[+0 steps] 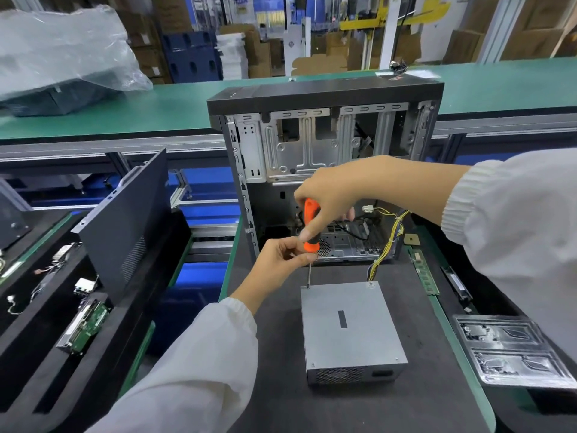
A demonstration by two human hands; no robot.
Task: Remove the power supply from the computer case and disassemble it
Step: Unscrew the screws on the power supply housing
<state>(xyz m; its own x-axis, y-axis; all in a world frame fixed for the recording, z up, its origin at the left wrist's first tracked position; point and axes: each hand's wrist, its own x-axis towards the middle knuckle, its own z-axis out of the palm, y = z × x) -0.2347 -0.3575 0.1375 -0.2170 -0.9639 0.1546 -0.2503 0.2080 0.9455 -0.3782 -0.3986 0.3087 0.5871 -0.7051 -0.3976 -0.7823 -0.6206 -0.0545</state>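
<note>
A grey metal power supply (349, 329) lies flat on the dark mat in front of the open computer case (324, 145). Its yellow and black cables (388, 242) run back toward the case. An orange and black screwdriver (310, 226) stands nearly upright, its tip on the power supply's far left corner. My right hand (334, 195) grips the handle from above. My left hand (281, 257) pinches the lower end of the handle where the shaft begins.
The removed side panel (125, 223) leans in a black foam rack at the left, beside circuit boards (87, 326). A memory stick (423, 270) and a plastic tray (512, 351) lie at the right. A bagged unit (62, 57) rests on the green conveyor behind.
</note>
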